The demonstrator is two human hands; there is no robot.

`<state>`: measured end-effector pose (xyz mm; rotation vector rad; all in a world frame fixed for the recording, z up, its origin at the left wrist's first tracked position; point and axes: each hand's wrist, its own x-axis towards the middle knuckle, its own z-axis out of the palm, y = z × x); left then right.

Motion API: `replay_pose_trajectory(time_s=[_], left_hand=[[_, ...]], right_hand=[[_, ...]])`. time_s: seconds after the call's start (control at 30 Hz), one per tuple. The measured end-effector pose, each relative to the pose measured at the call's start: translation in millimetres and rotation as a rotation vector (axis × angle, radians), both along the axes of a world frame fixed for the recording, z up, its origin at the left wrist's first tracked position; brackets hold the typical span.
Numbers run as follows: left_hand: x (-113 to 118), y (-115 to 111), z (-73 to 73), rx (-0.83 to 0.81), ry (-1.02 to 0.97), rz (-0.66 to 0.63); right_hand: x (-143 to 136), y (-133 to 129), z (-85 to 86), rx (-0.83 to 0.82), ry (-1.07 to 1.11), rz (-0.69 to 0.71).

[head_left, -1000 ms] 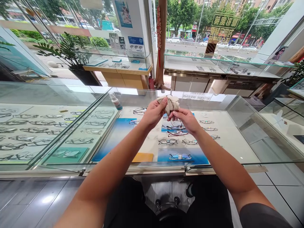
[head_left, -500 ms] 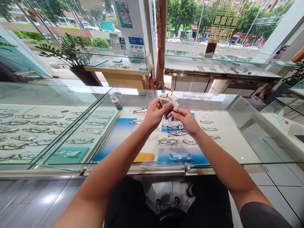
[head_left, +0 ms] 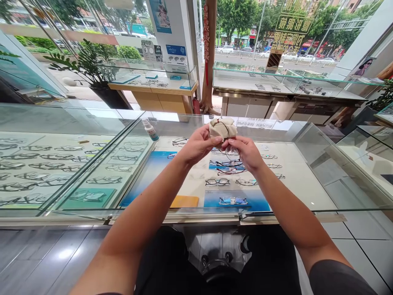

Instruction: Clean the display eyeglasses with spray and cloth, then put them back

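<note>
Above the glass counter, a cream cleaning cloth lies bunched in my left hand, whose thumb presses on its lower edge. A thin dark frame of eyeglasses crosses the front of the cloth. My right hand pinches the near side of these eyeglasses, its fingertips close against the left thumb. Part of the frame is hidden by cloth and fingers. Below the hands, under the glass, are rows of spectacles, including a dark pair and a blue-tinted pair.
A spray bottle stands on the glass counter left of my hands. An orange case lies inside near the front. Other display cases, a potted plant and a wooden post stand beyond. Below the counter is a wheeled stool base.
The cloth has turned and spread, so more of it and the dark frame across it now show. My right hand has shifted slightly right.
</note>
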<state>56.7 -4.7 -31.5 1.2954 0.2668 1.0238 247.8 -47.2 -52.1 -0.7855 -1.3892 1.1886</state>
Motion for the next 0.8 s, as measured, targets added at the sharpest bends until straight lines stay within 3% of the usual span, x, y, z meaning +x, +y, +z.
replay_pose_trajectory(time_s=[0.3,0.4,0.6,0.8], left_hand=[[16,-4,-9.8,0.055,-0.038,0.232],[12,-3,-6.5,0.029,-0.048,0.194],[2,0,0.2,-0.031,-0.003,-0.017],[11,-2,-5.9,0.019,-0.053,0.11]], right_hand=[[-14,-7,-3.7,0.093,-0.169,0.019],[-13,-7,-2.9,0.091,-0.174,0.008],[-2,0,0.9,0.073,-0.043,-0.008],[-12,-3,-4.0,0.086,-0.132,0.01]])
